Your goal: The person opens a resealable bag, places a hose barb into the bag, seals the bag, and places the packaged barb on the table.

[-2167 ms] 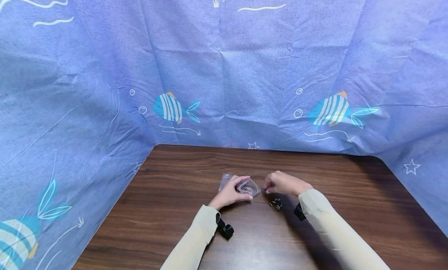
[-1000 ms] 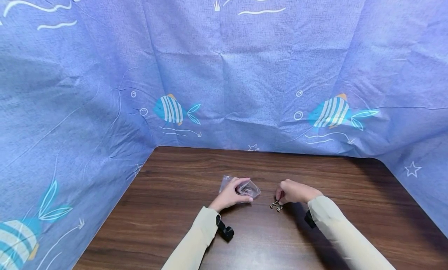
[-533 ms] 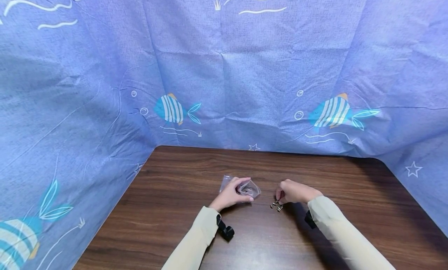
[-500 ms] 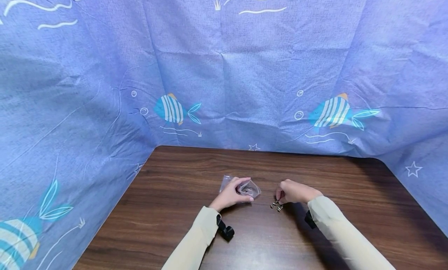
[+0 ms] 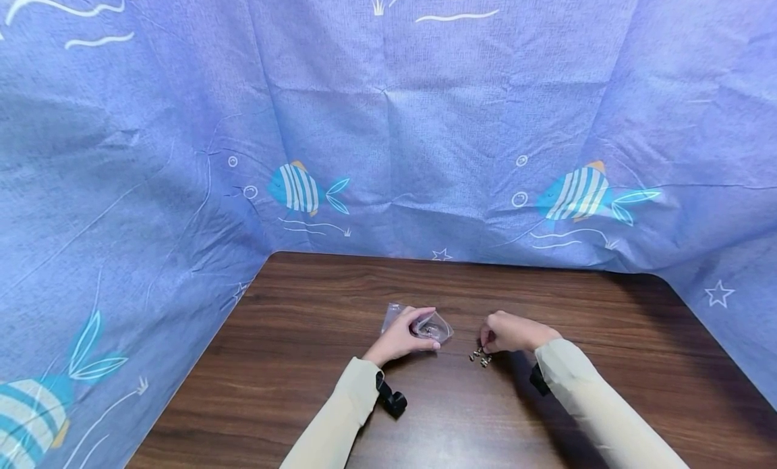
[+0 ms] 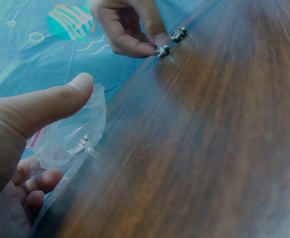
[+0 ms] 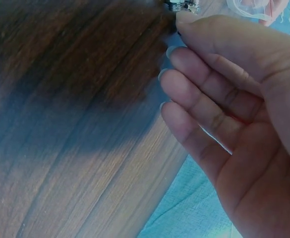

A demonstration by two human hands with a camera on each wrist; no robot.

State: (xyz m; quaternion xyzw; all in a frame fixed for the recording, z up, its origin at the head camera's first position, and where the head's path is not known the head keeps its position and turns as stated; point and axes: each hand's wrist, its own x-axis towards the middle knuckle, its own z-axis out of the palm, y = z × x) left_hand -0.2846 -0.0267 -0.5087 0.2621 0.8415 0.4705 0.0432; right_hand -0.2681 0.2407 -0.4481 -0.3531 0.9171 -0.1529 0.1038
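Note:
My left hand (image 5: 400,335) holds a clear plastic zip bag (image 5: 438,329) on the table, thumb and fingers spread to either side of its gaping mouth. Small shiny metal pieces (image 6: 83,145) lie inside the bag in the left wrist view. To the right of the bag, several small metal pieces (image 5: 483,362), which look like screws, lie in a loose cluster. My right hand (image 5: 512,333) is at this cluster, thumb and forefinger pinching at a small metal piece (image 6: 162,51). In the right wrist view the other fingers (image 7: 182,87) are bent, and the forefinger is mostly hidden behind the thumb.
The dark wood-grain table (image 5: 315,401) carries everything. A blue cloth (image 5: 449,118) printed with fish hangs behind the table and along its sides. Black straps with a camera (image 5: 391,398) sit on the wrists.
My right hand has moved from beside the bag's mouth, rightward and nearer, to the metal pieces, and has stayed there about a second. My left hand and the bag have stayed put.

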